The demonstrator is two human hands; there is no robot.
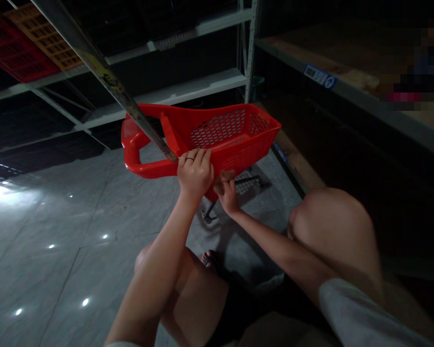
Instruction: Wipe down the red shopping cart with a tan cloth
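A long, worn metal pole (126,101) slants from the upper left across the red shopping cart (251,144). My left hand (196,173), with a dark ring on one finger, is closed around the pole's lower end, in front of the cart's near side. Just below and to the right, my right hand (229,196) pinches a small brown piece (224,179), perhaps cloth or card; its kind is unclear. Whether the pole continues behind my hands is hidden.
White metal shelving (217,89) stands behind the cart, holding a red crate (18,50) and an orange crate (45,36). On the right runs a wooden shelf with a blue label (320,76). My bent knees flank my arms above the grey tiled floor (65,241).
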